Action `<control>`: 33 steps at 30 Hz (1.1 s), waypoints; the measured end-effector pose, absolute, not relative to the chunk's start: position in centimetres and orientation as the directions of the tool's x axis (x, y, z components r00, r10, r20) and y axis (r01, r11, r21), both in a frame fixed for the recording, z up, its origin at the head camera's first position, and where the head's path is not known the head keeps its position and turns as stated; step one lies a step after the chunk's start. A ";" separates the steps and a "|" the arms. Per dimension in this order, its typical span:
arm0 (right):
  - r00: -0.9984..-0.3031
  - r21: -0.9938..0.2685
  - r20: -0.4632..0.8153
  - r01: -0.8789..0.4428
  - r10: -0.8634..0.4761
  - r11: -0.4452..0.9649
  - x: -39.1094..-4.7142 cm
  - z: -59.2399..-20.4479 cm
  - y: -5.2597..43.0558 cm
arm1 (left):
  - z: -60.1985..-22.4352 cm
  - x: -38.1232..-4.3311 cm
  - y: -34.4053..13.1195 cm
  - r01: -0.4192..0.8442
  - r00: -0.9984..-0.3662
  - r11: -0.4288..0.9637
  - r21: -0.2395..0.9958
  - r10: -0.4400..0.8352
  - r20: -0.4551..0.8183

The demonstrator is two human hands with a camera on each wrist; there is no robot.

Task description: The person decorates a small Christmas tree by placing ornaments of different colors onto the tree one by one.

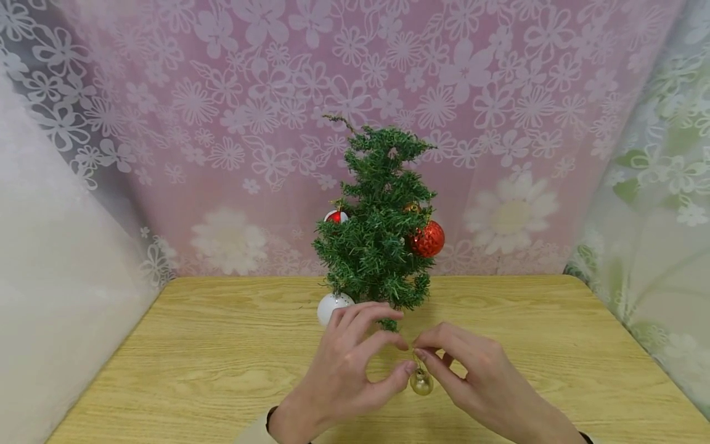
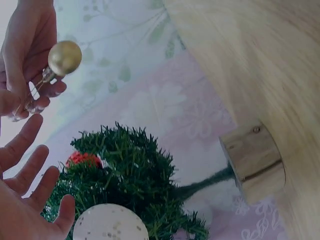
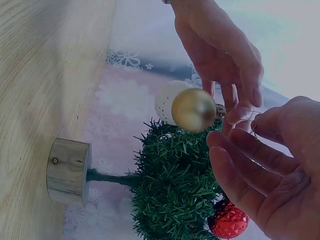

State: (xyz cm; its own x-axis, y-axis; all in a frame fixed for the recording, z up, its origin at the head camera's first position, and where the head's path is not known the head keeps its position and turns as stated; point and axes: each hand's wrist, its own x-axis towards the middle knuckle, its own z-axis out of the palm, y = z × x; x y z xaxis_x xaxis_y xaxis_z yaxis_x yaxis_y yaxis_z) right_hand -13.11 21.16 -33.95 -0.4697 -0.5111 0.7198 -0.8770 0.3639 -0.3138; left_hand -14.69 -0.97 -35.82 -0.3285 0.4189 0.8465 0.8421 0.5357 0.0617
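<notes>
A small gold bauble (image 1: 422, 382) hangs by its thin gold loop from my right hand (image 1: 488, 376), whose thumb and index finger pinch the string. In the right wrist view the gold bauble (image 3: 194, 110) shows its metal cap and the string running to the right fingertips. My left hand (image 1: 349, 364) is just to the left, its fingers spread and gently curved, with the thumb tip close beside the bauble. Whether that thumb touches it I cannot tell. Behind both hands stands a small green artificial Christmas tree (image 1: 377, 246).
On the tree hang a shiny red bauble (image 1: 428, 239), a red and white bauble (image 1: 335, 217) and a white speckled bauble (image 1: 334, 307). The tree's round wooden base (image 2: 252, 160) rests on the wooden table (image 1: 222, 345). Flowered pink curtain (image 1: 266, 123) hangs behind.
</notes>
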 end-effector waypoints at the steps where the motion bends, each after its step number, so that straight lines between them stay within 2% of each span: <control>1: -0.458 -0.304 0.727 -0.883 -0.512 0.358 -13.1 -34.0 21.1 | -35.9 -14.6 -0.9 0.843 -0.332 0.533 0.066 0.420 0.845; 5: -0.454 -0.296 0.727 -0.884 -0.515 0.362 -13.1 -34.0 21.1 | -36.0 -14.4 -0.7 0.844 -0.336 0.531 0.070 0.424 0.841; 13: -0.540 -0.349 0.668 -0.835 -0.513 0.425 -13.1 -33.8 21.3 | -35.3 -14.8 -1.3 0.844 -0.308 0.532 0.062 0.387 0.869; 21: -0.486 -0.293 0.701 -0.864 -0.522 0.410 -14.3 -32.9 21.1 | -34.4 -15.4 -2.0 0.784 -0.268 0.619 -0.050 0.410 0.872; 27: -0.493 -0.279 0.711 -0.853 -0.502 0.442 -15.5 -32.1 20.6 | -33.6 -15.9 -1.9 0.685 -0.212 0.706 -0.179 0.429 0.878; 30: -0.487 -0.263 0.724 -0.849 -0.489 0.458 -16.0 -31.8 20.2 | -33.3 -16.2 -1.8 0.635 -0.221 0.745 -0.205 0.429 0.876; 33: -0.445 -0.228 0.765 -0.863 -0.465 0.451 -16.6 -31.5 19.7 | -33.2 -16.4 -1.7 0.597 -0.254 0.779 -0.195 0.413 0.875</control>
State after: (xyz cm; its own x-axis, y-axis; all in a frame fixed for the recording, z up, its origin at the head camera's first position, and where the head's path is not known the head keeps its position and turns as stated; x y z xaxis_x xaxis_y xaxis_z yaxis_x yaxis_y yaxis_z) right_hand -16.62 19.67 -31.49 -0.4455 -0.4655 0.7648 -0.8628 0.4512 -0.2279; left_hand -16.37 -1.70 -33.20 -0.2535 0.4132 0.8747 0.5966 0.7785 -0.1948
